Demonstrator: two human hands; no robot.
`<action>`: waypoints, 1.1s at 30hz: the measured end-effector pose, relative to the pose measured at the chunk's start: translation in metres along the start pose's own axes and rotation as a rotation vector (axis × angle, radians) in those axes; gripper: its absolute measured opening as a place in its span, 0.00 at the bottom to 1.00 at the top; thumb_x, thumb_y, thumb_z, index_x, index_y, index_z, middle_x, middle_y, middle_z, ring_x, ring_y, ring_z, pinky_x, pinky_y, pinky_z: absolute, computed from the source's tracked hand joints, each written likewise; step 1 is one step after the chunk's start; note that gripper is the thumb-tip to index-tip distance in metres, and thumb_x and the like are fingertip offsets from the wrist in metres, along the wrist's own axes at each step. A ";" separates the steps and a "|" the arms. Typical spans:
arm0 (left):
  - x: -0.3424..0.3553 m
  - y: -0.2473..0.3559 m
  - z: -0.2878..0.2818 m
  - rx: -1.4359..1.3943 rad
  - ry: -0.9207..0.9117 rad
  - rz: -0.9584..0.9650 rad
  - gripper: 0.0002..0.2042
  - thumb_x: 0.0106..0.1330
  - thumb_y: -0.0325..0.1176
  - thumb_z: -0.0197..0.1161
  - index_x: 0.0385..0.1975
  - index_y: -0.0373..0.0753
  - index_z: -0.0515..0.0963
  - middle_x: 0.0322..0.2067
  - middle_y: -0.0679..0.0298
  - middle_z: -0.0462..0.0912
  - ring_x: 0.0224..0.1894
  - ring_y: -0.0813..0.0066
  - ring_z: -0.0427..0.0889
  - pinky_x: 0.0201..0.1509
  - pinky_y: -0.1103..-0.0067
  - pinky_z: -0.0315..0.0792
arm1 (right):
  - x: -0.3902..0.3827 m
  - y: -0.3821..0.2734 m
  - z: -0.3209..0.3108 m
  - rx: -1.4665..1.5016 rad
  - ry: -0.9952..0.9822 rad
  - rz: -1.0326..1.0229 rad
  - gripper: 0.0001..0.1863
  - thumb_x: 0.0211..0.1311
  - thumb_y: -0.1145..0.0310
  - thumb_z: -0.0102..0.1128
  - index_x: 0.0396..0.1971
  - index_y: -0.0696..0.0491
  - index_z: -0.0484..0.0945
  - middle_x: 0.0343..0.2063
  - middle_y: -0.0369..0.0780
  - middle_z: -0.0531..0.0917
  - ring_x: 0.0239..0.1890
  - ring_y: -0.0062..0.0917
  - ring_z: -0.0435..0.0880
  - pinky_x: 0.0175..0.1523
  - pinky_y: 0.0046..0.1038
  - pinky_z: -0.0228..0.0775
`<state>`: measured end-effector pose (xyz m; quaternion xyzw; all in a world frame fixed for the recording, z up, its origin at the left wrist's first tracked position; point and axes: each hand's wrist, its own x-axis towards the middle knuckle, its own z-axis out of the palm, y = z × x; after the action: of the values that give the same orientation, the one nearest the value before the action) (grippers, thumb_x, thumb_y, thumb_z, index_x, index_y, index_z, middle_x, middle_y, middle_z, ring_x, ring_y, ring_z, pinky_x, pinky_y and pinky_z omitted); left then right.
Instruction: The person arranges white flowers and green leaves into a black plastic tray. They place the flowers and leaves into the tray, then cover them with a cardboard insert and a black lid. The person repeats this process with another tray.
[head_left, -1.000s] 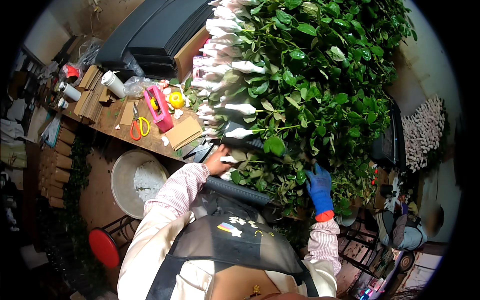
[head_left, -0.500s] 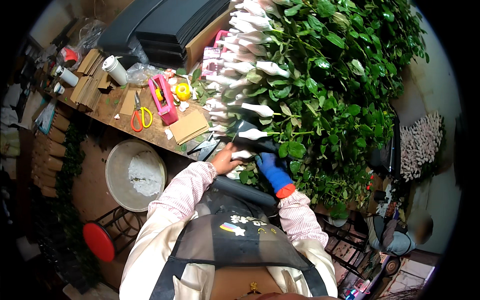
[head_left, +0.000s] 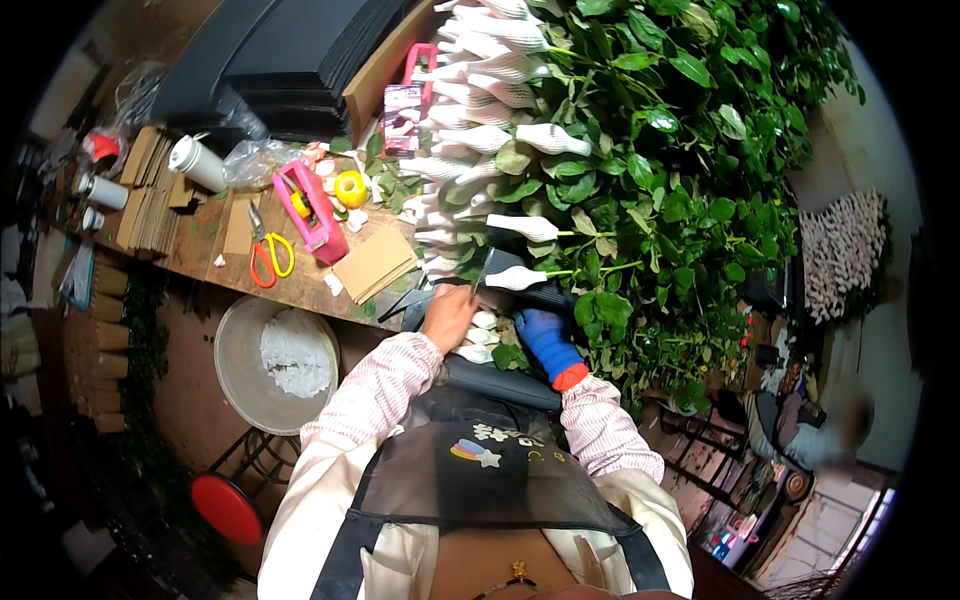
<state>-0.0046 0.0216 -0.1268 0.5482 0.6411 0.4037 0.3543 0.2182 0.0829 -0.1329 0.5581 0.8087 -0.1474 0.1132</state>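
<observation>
Centrally in the head view, the bare left hand point(head_left: 452, 314) and the blue-gloved right hand point(head_left: 548, 342) are positioned near each other but apart. White mesh-sleeved flower heads point(head_left: 482, 337) lie between them, just left of the glove. The left hand's fingers are bent beside these heads; whether they grip anything cannot be told. The right hand's fingertips are partly hidden, so its grip also cannot be told. A dark padded strip point(head_left: 500, 383) lies directly below the hands.

A large pile of leafy green stems point(head_left: 680, 190) fills the upper centre and upper right, its mesh-sleeved heads directed left.

Containers: at left of centre, a round whitish tub point(head_left: 234, 372) holds loose white material point(head_left: 298, 360), leaving part of the inner wall exposed. At upper left, a white lidded tumbler point(head_left: 197, 163) stands on the workbench point(head_left: 200, 235); its contents are hidden. Right of it lie a clear plastic bag point(head_left: 262, 163), a pink tape dispenser point(head_left: 312, 222) carrying a yellow roll, scissors point(head_left: 267, 250) and brown cardboard pieces point(head_left: 375, 266).
</observation>
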 end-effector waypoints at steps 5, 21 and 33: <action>-0.002 -0.016 -0.045 -0.408 0.103 -0.364 0.06 0.68 0.30 0.61 0.30 0.36 0.79 0.31 0.68 0.81 0.35 0.81 0.77 0.47 0.80 0.72 | -0.001 -0.009 -0.021 0.105 -0.215 0.099 0.22 0.63 0.52 0.59 0.53 0.46 0.82 0.56 0.50 0.80 0.58 0.44 0.79 0.64 0.45 0.70; 0.007 -0.020 -0.043 -0.453 0.176 -0.384 0.12 0.67 0.32 0.62 0.21 0.38 0.73 0.20 0.74 0.73 0.27 0.85 0.66 0.34 0.81 0.65 | 0.011 0.013 0.056 0.115 -0.010 -0.068 0.21 0.62 0.55 0.57 0.50 0.50 0.81 0.52 0.50 0.81 0.54 0.46 0.81 0.61 0.47 0.70; -0.006 -0.012 -0.011 -0.008 -0.392 -0.296 0.12 0.64 0.37 0.71 0.26 0.34 0.80 0.21 0.64 0.80 0.28 0.79 0.77 0.35 0.75 0.72 | 0.013 0.013 0.056 -0.038 -0.223 -0.016 0.21 0.66 0.50 0.54 0.50 0.48 0.81 0.48 0.46 0.85 0.49 0.40 0.85 0.54 0.43 0.75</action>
<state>-0.0189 0.0131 -0.1328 0.5148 0.6319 0.2361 0.5292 0.2267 0.0780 -0.1909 0.5294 0.7983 -0.1943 0.2116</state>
